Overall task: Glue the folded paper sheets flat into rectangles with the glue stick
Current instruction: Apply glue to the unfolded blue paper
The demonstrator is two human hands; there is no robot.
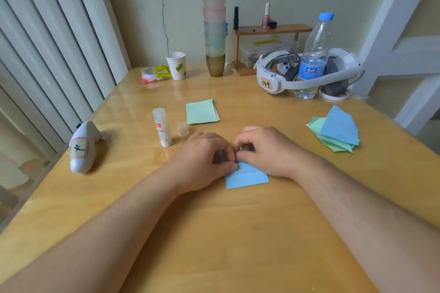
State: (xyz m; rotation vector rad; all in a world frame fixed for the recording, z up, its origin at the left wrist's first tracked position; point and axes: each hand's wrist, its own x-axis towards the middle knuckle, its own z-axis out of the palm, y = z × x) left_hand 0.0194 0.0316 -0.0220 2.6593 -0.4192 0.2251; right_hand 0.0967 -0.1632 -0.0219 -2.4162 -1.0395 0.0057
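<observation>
Two hands close together

The left hand point(206, 153) and right hand point(263, 147) meet, fingers curled down, both arms stretched forward.

Both hands meet over a blue paper point(247, 175) on the table point(238, 233): the left hand point(204, 154) and right hand point(264, 150) pinch its far edge with curled fingers. The glue stick point(162, 127) stands uncapped beside its cap point(182, 128), near a stack of finished rectangles point(201, 112).
</observation>
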